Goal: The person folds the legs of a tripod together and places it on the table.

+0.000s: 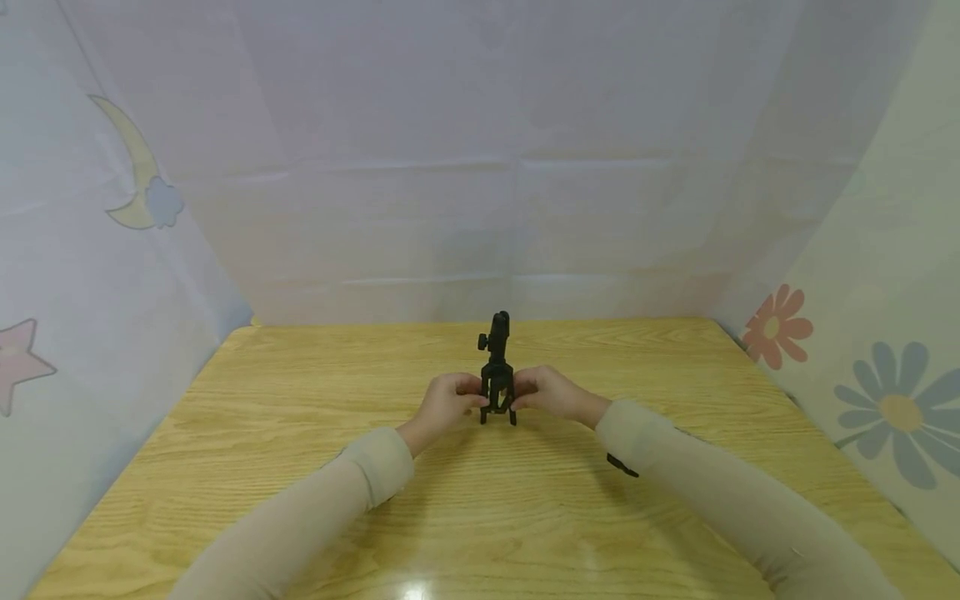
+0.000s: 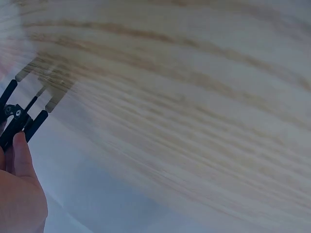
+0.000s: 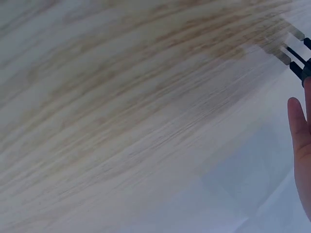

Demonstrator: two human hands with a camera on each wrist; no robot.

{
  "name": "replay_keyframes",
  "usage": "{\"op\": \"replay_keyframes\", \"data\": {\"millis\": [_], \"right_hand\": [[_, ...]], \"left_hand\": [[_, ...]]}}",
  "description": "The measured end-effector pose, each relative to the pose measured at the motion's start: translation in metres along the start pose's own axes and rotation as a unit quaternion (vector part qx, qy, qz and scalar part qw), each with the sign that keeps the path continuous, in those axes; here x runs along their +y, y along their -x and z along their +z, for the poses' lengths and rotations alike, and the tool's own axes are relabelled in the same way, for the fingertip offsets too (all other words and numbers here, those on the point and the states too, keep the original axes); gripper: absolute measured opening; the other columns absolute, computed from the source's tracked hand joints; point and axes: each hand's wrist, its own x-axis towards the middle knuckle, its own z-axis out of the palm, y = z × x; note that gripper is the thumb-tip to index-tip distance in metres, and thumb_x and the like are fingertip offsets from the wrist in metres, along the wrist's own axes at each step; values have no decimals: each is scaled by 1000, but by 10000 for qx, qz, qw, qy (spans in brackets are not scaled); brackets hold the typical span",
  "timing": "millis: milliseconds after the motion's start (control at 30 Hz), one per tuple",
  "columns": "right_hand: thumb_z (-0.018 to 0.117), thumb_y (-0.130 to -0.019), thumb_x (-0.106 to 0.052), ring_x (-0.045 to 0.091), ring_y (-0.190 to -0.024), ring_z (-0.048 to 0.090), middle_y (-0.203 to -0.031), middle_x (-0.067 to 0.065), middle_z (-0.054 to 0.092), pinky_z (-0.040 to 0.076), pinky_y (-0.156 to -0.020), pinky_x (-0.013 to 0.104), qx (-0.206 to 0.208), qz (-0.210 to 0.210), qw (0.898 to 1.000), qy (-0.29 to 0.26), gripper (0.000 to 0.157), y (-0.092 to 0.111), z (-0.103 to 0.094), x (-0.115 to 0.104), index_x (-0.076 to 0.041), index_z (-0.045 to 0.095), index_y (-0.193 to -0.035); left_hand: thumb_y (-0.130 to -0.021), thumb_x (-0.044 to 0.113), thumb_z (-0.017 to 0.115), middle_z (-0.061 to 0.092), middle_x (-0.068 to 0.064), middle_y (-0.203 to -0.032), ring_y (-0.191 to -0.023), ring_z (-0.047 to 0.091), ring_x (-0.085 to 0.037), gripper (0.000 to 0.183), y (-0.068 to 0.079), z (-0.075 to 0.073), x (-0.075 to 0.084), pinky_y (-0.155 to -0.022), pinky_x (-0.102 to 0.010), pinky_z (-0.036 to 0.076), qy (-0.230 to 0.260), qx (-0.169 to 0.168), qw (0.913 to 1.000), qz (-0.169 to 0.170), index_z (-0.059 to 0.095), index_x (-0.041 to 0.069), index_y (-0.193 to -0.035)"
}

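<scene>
A small black tripod (image 1: 497, 383) with splayed legs stands upright on the wooden table, a side knob near its top. My left hand (image 1: 448, 402) pinches its left leg, thumb in front and fingers behind. On the other side, my right hand (image 1: 551, 392) holds the right leg with curled fingers. In the left wrist view, the thumb of the left hand (image 2: 22, 194) lies against the black tripod (image 2: 19, 116). At the edge of the right wrist view, the right hand (image 3: 302, 145) touches the partly cut-off tripod (image 3: 302, 68).
The wooden table (image 1: 315, 367) has a glossy surface that mirrors the tripod legs. Pale cloth (image 1: 420, 167) hangs behind it. Side cloths carry a moon (image 1: 135, 158), a star and flowers (image 1: 900, 412). A black strap end (image 1: 622, 465) hangs below the right sleeve.
</scene>
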Motion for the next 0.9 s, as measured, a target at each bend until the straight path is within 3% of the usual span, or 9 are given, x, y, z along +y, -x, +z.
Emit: {"op": "replay_keyframes", "data": {"millis": [400,733,900], "right_hand": [[67,-87,6,27,-92,68,-99,18,71,55,-80,30,-126,-577,9969,526,17,-2,0,2,9,66,-104],[67,-85,9,26,-91,68,-98,18,70,55,-84,44,-422,-438,9976,341,14,-5,-1,2,9,67,-100],[68,-86,6,24,-91,68,-99,16,71,55,-82,39,-428,-492,9960,605,13,-6,-1,3,7,69,-98]], "left_hand": [[-90,-4,65,70,-19,-104,-89,69,-28,18,0,0,1,-72,-40,57,-26,-28,9998,202,70,-7,-107],[-90,-1,67,70,-18,-103,-87,68,-25,19,0,1,-2,-70,-32,57,-86,-12,9998,203,70,-6,-108],[-89,-2,67,70,-18,-102,-87,68,-25,18,-2,1,-3,-70,-32,57,-151,-18,9998,121,70,-6,-106]]}}
